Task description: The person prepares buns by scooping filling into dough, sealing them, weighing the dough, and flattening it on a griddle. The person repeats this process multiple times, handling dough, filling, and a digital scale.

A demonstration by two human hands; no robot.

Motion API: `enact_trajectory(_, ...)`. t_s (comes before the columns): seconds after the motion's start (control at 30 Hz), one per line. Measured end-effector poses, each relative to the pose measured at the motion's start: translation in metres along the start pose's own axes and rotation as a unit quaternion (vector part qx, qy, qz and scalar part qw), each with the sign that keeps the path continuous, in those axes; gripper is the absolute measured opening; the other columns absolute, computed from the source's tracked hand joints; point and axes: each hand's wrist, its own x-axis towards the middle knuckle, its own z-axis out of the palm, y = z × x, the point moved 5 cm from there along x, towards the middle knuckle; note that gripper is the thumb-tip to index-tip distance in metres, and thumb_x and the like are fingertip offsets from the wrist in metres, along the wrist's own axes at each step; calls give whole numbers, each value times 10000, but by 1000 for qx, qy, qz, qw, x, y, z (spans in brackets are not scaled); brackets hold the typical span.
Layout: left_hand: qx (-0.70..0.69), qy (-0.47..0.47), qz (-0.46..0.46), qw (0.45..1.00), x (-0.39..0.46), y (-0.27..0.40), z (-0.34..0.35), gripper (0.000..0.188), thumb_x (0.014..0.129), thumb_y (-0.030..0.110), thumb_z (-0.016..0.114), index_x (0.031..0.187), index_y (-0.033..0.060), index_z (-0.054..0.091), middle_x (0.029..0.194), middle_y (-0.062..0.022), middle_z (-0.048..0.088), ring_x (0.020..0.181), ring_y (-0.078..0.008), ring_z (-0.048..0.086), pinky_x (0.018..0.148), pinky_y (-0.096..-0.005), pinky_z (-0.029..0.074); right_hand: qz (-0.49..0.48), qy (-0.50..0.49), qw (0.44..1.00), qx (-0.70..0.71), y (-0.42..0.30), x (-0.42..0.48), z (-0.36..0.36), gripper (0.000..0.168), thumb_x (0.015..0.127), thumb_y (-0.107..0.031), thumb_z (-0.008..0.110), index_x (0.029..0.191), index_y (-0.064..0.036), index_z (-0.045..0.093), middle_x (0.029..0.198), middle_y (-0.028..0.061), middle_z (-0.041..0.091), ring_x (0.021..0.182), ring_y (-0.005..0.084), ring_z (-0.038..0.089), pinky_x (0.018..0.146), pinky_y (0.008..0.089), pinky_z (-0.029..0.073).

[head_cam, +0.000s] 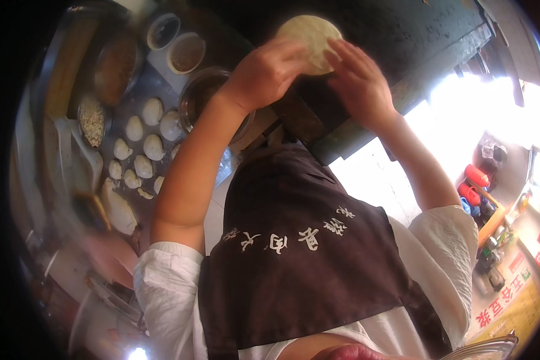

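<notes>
A flat, pale round of dough (314, 33) is held up between my two hands above a dark griddle-like surface. My left hand (270, 67) grips its left side, fingers lying over the dough. On the opposite edge, my right hand (360, 78) rests its fingertips, slightly blurred. Whether the dough touches anything beneath is hidden. To the left, several dough balls (153, 147) lie on a dark worktop (117, 114), with a longer dough log (119, 209) nearer to me.
A metal basin (193, 96) is partly behind my left forearm. Beyond are two small tubs (186, 53) (163, 31), a bowl of brownish filling (117, 67) and a dish of chopped pale food (92, 122). The dark metal surface (400, 40) spans the upper right. A blurred arm-like shape (110, 254) shows at lower left.
</notes>
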Motion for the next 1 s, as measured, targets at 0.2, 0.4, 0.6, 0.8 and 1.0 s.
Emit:
enact_trajectory(0.2,-4,113,-142,983,-19,-8,-20,212,803,42,664,1014,26,666,1063,-115,652,970,-289,623,842,-347,507,36,-43,997,-44,15,14,-1,587,890,-288,582,1415,-129,373,1471,48,363,1374,233,306,1138,454,213)
enact_trajectory(0.4,3,160,-211,964,-40,-6,-18,234,807,57,637,1036,11,645,1086,-131,633,1006,-314,592,872,-379,489,-31,-106,990,-86,27,20,3,574,903,-332,547,1421,-155,375,1492,27,332,1392,225,269,1153,485,156)
enact_trajectory(0.6,-3,166,-250,954,-69,14,-20,239,815,65,632,1048,12,643,1123,-135,618,1035,-314,584,895,-382,480,-57,-142,987,-52,10,19,10,581,895,-322,556,1417,-138,378,1497,36,325,1398,238,260,1148,473,177)
enact_trajectory(0.8,-28,207,-241,948,-108,24,-37,241,805,62,643,1042,17,642,1125,-135,614,1034,-313,581,911,-383,469,-38,-77,992,-93,6,24,15,522,884,-252,578,1370,-108,453,1469,67,373,1379,256,310,1110,478,258)
enact_trajectory(1.0,-22,216,-313,925,-156,33,-56,258,802,36,646,1060,21,640,1135,-120,604,1026,-301,587,874,-367,488,-30,-60,993,-95,-3,66,39,458,929,-277,523,1350,-106,476,1447,85,399,1343,272,358,1111,502,234)
